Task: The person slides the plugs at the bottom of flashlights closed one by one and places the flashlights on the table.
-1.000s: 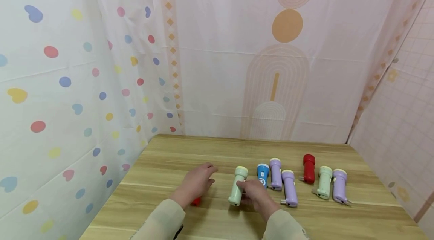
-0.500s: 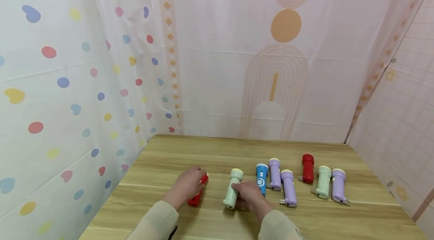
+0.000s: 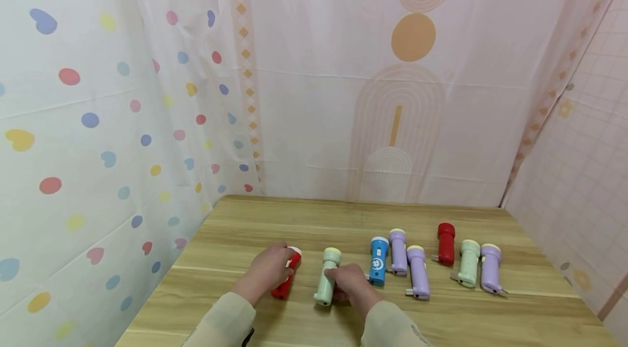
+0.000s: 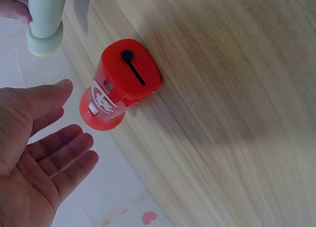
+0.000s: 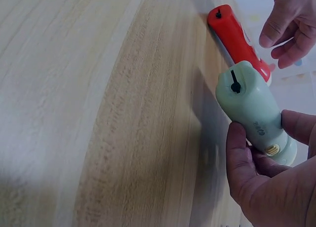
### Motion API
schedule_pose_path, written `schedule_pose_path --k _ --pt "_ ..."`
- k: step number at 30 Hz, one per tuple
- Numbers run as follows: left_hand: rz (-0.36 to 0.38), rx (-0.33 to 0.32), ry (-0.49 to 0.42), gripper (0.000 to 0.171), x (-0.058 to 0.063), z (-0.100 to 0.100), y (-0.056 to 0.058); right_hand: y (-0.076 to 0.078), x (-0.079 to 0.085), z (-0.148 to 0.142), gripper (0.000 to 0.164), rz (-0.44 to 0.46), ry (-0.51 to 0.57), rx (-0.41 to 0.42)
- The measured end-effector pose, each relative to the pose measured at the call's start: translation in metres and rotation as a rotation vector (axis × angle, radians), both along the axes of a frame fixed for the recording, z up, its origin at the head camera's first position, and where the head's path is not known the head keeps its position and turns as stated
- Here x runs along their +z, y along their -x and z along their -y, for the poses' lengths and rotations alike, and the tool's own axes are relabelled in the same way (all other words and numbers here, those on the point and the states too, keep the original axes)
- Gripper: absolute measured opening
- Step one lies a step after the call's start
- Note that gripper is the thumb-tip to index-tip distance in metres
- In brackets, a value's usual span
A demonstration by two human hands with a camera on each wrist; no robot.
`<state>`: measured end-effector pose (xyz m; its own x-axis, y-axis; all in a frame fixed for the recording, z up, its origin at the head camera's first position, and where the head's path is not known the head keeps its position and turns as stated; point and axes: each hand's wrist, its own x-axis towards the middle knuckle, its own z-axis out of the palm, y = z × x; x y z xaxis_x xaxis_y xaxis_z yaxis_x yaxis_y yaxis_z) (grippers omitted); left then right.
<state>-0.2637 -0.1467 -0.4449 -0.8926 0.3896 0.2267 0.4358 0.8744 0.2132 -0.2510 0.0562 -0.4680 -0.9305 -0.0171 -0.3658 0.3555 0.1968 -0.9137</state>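
My right hand [image 3: 354, 286] grips a pale green flashlight [image 3: 326, 281] between thumb and fingers. In the right wrist view this green flashlight [image 5: 254, 106] shows its slotted end and a small cream switch. Its shadow falls on the wood beside it. A red flashlight [image 3: 283, 285] lies on the table to the left, partly covered by my left hand [image 3: 265, 272] in the head view. In the left wrist view, the left hand [image 4: 44, 148] has loosely bent fingers, apart from the red flashlight [image 4: 123, 74], whose white print and switch show.
Right of my hands lie a blue flashlight [image 3: 378, 260] and two purple ones, a nearer [image 3: 418, 276] and a farther [image 3: 398, 251]. Beyond them are a dark red flashlight [image 3: 446, 246], another green one [image 3: 469, 265] and a purple one [image 3: 490, 268]. Patterned curtains [image 3: 304, 118] surround the wooden table [image 3: 275, 216].
My right hand has moved left with the green flashlight, uncovering the blue one. The left hand has shifted slightly left and toward me, so more of the red flashlight shows.
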Motion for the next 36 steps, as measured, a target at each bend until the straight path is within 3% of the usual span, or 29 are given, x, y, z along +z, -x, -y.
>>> schedule_pose_path --k 10,16,22,29,36 --pt "0.015 -0.01 0.016 0.017 0.0 0.001 0.001 -0.001 -0.001 0.015 0.034 -0.041 -0.018 0.043" --pt "0.027 -0.008 0.024 0.017 0.001 0.002 0.0 0.0 -0.004 0.025 0.028 -0.068 -0.04 0.024" --pt "-0.007 -0.03 0.019 0.017 0.0 0.003 0.0 0.002 -0.009 0.032 0.025 -0.1 -0.053 0.004" --pt "0.005 -0.034 0.0 0.018 -0.002 0.003 0.0 0.005 -0.013 0.037 0.02 -0.174 -0.133 -0.037" --pt "-0.01 -0.03 0.008 0.018 -0.003 0.002 0.001 0.008 -0.01 0.037 0.011 -0.194 -0.133 0.023"
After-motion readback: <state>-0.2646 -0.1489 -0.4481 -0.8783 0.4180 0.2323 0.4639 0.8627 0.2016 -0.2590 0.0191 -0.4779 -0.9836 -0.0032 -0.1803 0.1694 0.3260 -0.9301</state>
